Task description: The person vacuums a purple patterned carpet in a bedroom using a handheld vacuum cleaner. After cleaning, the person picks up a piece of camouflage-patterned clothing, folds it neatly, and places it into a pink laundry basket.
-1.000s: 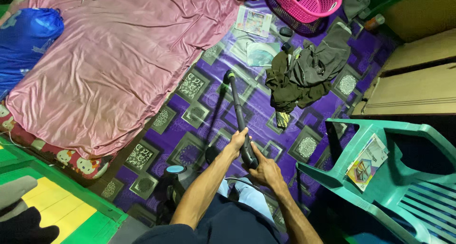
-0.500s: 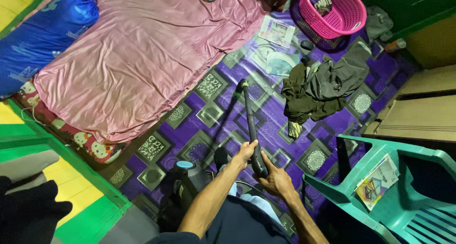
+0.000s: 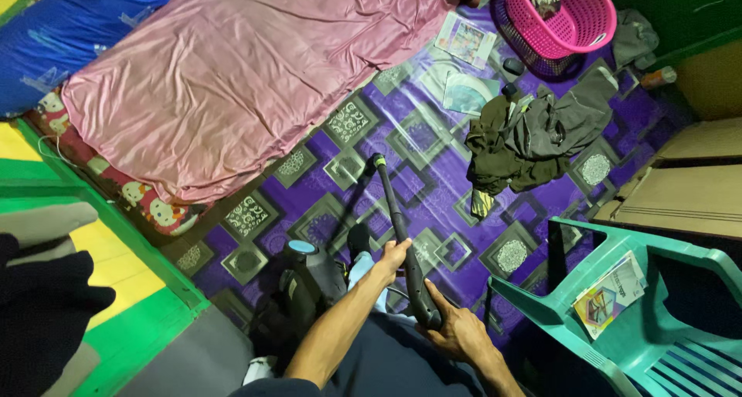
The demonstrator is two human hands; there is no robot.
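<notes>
Since the earlier frames the view has swung leftward and closer, so the pink mattress fills more of the top while the black wand stays stretched out over the purple patterned floor mat, its far tip now resting on a square motif near the middle of the mat. Both hands are wrapped around the wand: the left hand is clenched on the shaft partway up, and the right hand grips the thicker handle end close to the body, a two-handed hold that seems meant to steer the long tube and keep its tip pressed low. Just beside the person's legs sits the dark vacuum body with a light blue cap, close enough that it looks joined to the wand, though the link is hidden. Ahead of the tip lies a heap of dark clothes, with a pink laundry basket beyond it and loose papers near the mattress edge. A teal plastic chair stands to the right with a colourful booklet on its seat, beside brown cardboard boxes.
</notes>
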